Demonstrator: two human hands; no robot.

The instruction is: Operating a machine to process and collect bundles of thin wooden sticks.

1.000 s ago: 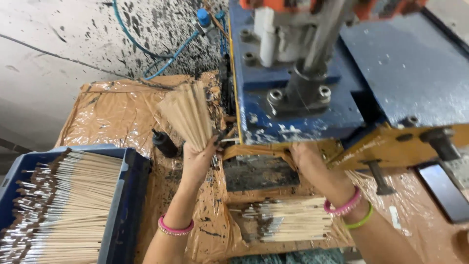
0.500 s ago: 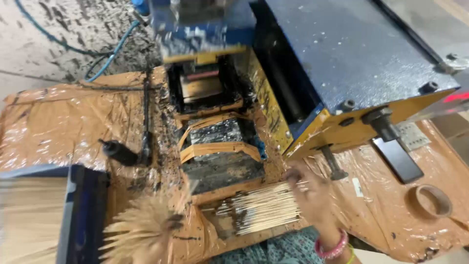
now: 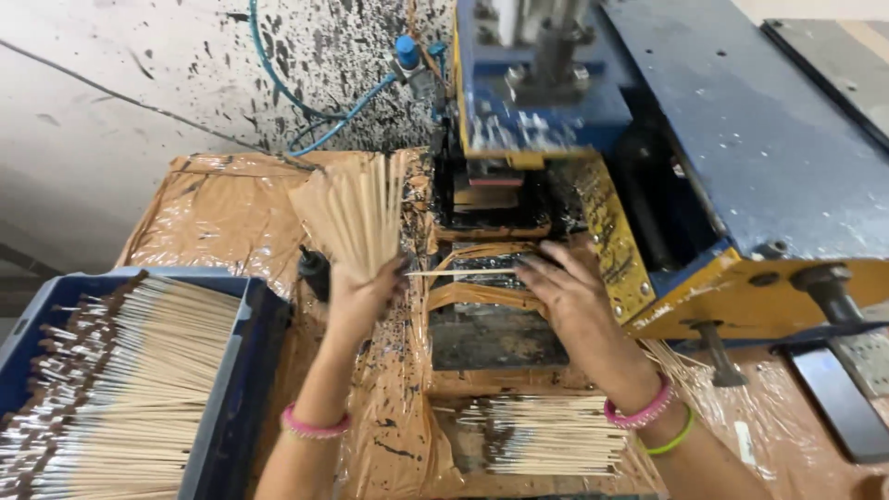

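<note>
The left hand is closed around the lower end of a fanned bundle of thin pale wooden sticks, which it holds upright so the sticks spread out above the fist, just left of the blue and yellow metal machine. The right hand lies palm down, fingers loosely spread, on the dark, ink-stained feed slot of the machine; its fingertips touch a single thin pale stick that lies across the slot and points toward the left hand. Both wrists wear pink bracelets, and the right also wears a green one. Below the right forearm, a flat pile of pale sticks rests on the brown plastic-wrapped table. At the lower left, a blue plastic crate holds many sticks with dark-coated ends. A blue hose curls against the black-spattered wall behind the machine.
</note>
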